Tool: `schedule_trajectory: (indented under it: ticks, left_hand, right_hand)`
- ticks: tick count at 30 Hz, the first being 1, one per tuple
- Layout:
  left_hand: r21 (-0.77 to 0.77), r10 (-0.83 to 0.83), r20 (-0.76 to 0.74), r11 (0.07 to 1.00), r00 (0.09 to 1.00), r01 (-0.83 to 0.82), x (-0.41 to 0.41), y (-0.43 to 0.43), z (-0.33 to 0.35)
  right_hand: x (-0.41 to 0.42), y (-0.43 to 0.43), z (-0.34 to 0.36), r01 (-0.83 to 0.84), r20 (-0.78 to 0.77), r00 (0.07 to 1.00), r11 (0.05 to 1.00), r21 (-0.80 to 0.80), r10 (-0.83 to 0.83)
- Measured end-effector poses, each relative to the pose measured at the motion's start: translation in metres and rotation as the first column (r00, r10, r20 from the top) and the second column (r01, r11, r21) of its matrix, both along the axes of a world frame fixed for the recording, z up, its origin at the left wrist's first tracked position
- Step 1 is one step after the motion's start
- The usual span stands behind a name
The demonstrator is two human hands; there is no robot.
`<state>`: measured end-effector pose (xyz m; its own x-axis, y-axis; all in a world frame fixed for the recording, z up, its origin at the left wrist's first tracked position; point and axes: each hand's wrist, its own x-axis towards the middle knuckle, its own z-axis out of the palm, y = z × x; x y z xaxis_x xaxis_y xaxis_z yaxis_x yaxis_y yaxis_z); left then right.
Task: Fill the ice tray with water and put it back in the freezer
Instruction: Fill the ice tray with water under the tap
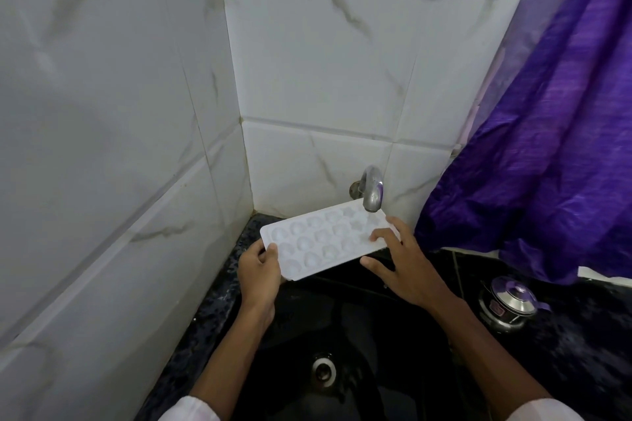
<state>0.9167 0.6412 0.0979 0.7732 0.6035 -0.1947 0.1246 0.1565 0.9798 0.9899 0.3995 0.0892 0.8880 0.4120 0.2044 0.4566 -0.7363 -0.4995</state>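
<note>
A white ice tray (321,241) with several round cups is held level over the black sink (342,335), its far right corner under the steel tap (371,190). My left hand (258,275) grips the tray's near left end, thumb on top. At the right end my right hand (407,263) lies with straight fingers on the tray's top and thumb spread below the edge. No water stream is visible from the tap.
White marble tiles close in the left and back. A purple curtain (547,147) hangs at the right. On the dark counter at the right sits a small steel pot with a lid (509,304). The sink drain (323,371) lies below.
</note>
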Motion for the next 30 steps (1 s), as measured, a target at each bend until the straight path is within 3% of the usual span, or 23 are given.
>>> schedule_trajectory:
  ticks: [4, 8, 15, 19, 24, 30]
  left_hand:
    - [-0.002, -0.016, 0.010, 1.000, 1.000, 0.016, 0.000, -0.003, 0.003]
    - [-0.012, -0.014, 0.010, 1.000, 1.000, 0.014, -0.001, -0.002, 0.004]
    - [-0.040, -0.019, 0.007, 0.999, 1.000, 0.019, -0.007, -0.005, 0.001]
    - [-0.044, -0.014, 0.008, 0.999, 1.000, 0.015, -0.009, -0.003, 0.001]
    - [-0.050, -0.018, 0.007, 0.999, 1.000, 0.018, -0.012, -0.004, -0.001]
    - [-0.038, -0.007, 0.000, 0.999, 1.000, 0.007, -0.014, -0.009, -0.001]
  right_hand:
    - [-0.001, 0.003, -0.004, 0.003, 0.014, 1.000, 0.996, -0.085, -0.002]
    - [-0.001, 0.001, -0.004, -0.030, -0.022, 0.999, 0.996, -0.080, 0.028]
    - [-0.002, 0.004, 0.000, -0.007, 0.068, 0.998, 0.996, -0.084, 0.012]
    - [-0.006, 0.004, -0.003, -0.031, -0.030, 0.999, 0.998, -0.061, 0.029]
    - [-0.004, -0.001, -0.007, -0.028, -0.006, 1.000, 0.994, -0.110, 0.028]
    - [-0.010, -0.001, -0.017, -0.042, -0.107, 0.994, 0.990, -0.131, 0.028]
